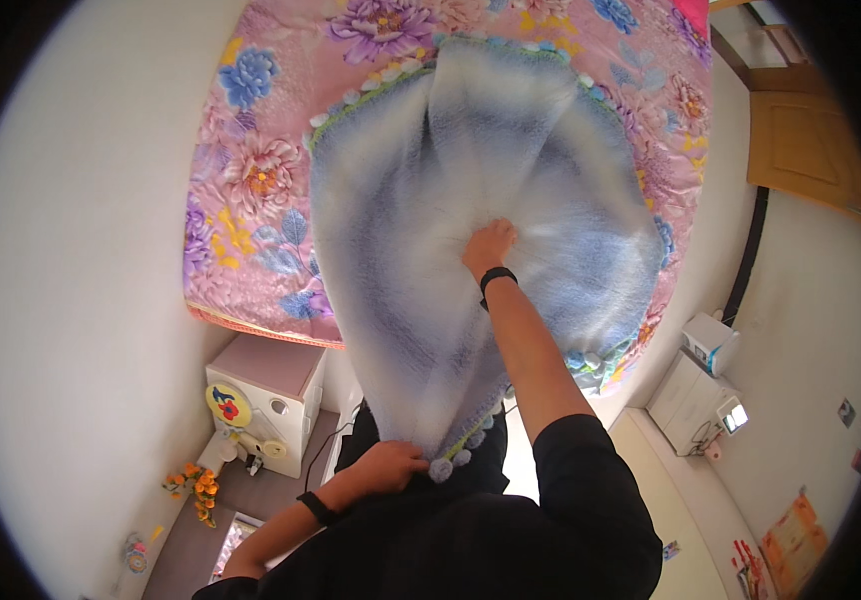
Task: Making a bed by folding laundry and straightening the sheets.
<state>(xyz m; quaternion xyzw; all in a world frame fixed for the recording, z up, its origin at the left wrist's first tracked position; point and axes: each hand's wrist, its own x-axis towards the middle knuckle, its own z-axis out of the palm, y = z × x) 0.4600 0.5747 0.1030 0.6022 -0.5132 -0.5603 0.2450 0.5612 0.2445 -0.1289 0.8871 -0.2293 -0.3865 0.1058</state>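
Observation:
A fluffy blue and white blanket [408,217] with a green edge and pompoms lies over a pink floral bedspread [273,180] on a bed. My right hand [489,246] is closed on the blanket's middle, where folds radiate from the fingers. My left hand [393,466], low in the view near my waist, grips the blanket's near corner beside a grey pompom [440,470]. Between the two hands the cloth is drawn towards me. Black bands are on both wrists.
A small cabinet [269,360] stands left of the bed's near end, with orange flowers [202,487] below it. White drawers [689,405] stand at the right with a box [709,343] on top. Walls flank the bed; a wooden door [805,146] is at the upper right.

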